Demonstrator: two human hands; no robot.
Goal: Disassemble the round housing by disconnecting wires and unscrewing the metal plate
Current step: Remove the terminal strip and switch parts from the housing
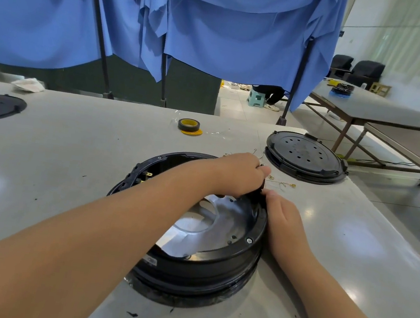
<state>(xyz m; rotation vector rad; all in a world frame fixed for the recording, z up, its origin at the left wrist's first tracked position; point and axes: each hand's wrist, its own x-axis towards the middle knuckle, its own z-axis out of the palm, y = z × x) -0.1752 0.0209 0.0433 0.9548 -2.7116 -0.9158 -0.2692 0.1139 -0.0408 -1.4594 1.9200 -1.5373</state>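
Round black plastic housing, silver metal plate inside, is sitting mid-desk. Left hand is pinching something small and dark at its far-right rim; right hand, fingers relaxed, is bracing just beside.

Tape roll on the table; black lid far right; blue cloth behind; rag far left.
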